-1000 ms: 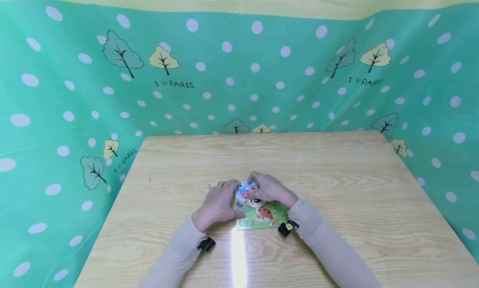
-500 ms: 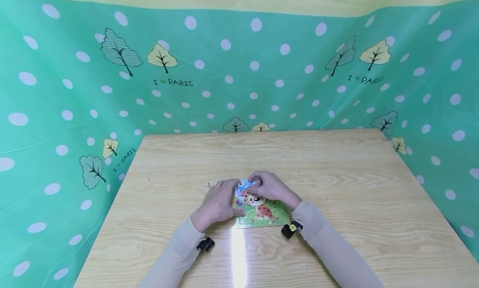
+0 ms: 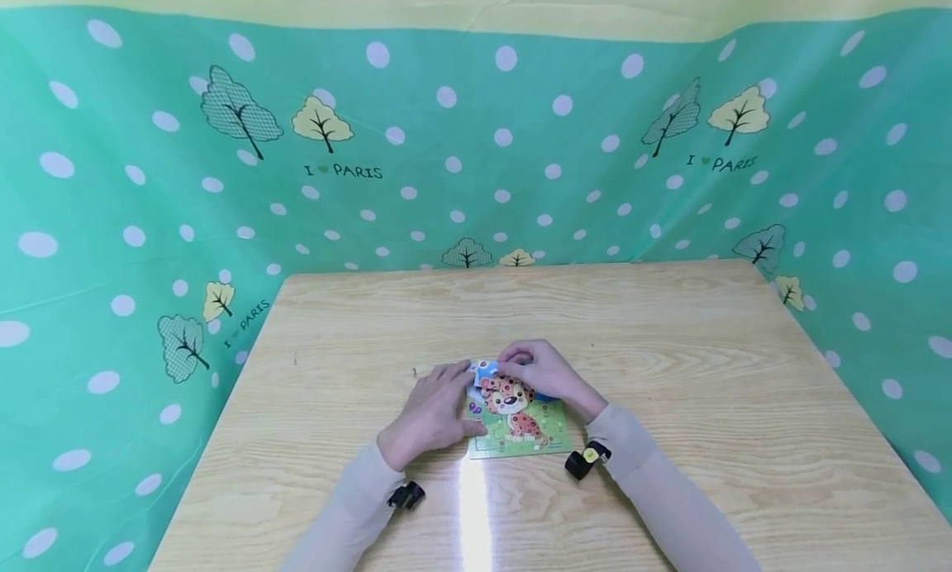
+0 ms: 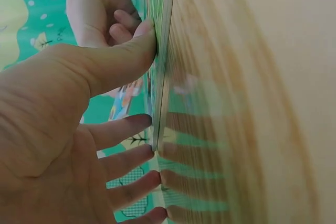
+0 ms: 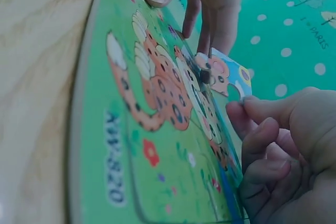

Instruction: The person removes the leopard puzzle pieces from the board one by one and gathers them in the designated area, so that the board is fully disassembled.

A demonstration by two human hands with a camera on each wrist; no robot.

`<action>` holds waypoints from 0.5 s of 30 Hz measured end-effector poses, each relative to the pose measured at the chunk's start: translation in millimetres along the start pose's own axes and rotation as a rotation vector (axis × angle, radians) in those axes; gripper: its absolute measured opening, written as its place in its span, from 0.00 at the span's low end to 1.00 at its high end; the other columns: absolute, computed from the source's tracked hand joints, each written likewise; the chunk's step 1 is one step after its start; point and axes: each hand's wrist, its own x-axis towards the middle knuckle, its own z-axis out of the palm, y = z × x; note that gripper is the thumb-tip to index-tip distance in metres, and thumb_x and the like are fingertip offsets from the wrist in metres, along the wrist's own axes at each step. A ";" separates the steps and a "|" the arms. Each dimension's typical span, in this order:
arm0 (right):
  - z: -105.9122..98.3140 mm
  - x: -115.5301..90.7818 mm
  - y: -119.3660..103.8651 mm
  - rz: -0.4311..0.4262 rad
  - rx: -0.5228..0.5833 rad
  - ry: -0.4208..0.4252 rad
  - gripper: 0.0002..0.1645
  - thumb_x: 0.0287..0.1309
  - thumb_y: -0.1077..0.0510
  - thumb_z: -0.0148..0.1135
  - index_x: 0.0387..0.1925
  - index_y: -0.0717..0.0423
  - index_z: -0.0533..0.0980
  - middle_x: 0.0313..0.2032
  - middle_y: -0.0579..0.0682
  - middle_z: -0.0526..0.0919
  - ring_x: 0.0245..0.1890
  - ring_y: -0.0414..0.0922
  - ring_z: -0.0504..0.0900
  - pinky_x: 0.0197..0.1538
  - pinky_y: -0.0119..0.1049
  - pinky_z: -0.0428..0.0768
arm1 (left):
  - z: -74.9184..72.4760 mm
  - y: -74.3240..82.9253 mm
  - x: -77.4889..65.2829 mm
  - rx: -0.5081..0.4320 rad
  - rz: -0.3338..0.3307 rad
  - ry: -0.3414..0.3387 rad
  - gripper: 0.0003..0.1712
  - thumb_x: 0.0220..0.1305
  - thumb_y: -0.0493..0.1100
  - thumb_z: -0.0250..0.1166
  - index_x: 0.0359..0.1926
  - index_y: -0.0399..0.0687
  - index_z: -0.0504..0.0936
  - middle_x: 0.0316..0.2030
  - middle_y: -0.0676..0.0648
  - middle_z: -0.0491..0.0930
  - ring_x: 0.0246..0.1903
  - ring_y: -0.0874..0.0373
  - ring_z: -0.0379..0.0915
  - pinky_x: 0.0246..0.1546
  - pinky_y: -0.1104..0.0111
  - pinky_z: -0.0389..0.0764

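A jigsaw puzzle board [image 3: 487,450] with a spotted leopard on green grass lies flat on the table. My right hand [image 3: 546,372] is over its far right part and pinches a puzzle piece [image 5: 236,77] between thumb and index finger. That piece shows blue sky and an orange ear; it is tilted up off the board in the right wrist view. At the board's left edge is my left hand [image 3: 430,415]. Its thumb [image 4: 126,61] rests on the board, while the other fingers spread, nearly straight, along the edge and touch the table.
The wooden table [image 3: 357,324] extends around the board on all sides. Behind it and at both sides hangs a green dotted cloth [image 3: 416,84] printed with trees. Each wrist carries a black camera on a band, such as the right wrist camera [image 3: 582,464].
My right hand has shifted slightly right, keeping its pinch on the puzzle piece and uncovering more of the leopard's face. The left hand stays at the board's left edge.
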 end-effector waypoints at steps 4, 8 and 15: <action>-2.8 -1.6 3.5 0.023 0.052 0.004 0.14 0.72 0.51 0.67 0.52 0.54 0.85 0.44 0.48 0.91 0.44 0.42 0.87 0.59 0.43 0.83 | 1.0 0.6 -2.7 -0.009 0.006 -0.022 0.54 0.57 0.60 0.79 0.79 0.46 0.69 0.83 0.39 0.57 0.81 0.33 0.55 0.81 0.35 0.57; -8.2 -4.1 9.4 0.053 0.109 0.002 0.15 0.73 0.53 0.66 0.53 0.56 0.85 0.41 0.50 0.91 0.36 0.41 0.84 0.43 0.32 0.83 | 3.6 2.5 -3.3 -0.010 0.035 -0.039 0.50 0.61 0.57 0.78 0.79 0.46 0.69 0.84 0.39 0.55 0.82 0.35 0.52 0.82 0.37 0.54; -21.2 -5.7 16.1 0.077 0.146 0.030 0.16 0.72 0.53 0.67 0.54 0.57 0.85 0.35 0.49 0.89 0.23 0.41 0.76 0.25 0.27 0.75 | 2.3 6.5 -0.8 0.033 0.148 -0.092 0.42 0.67 0.50 0.74 0.78 0.48 0.71 0.83 0.42 0.58 0.83 0.38 0.51 0.82 0.38 0.56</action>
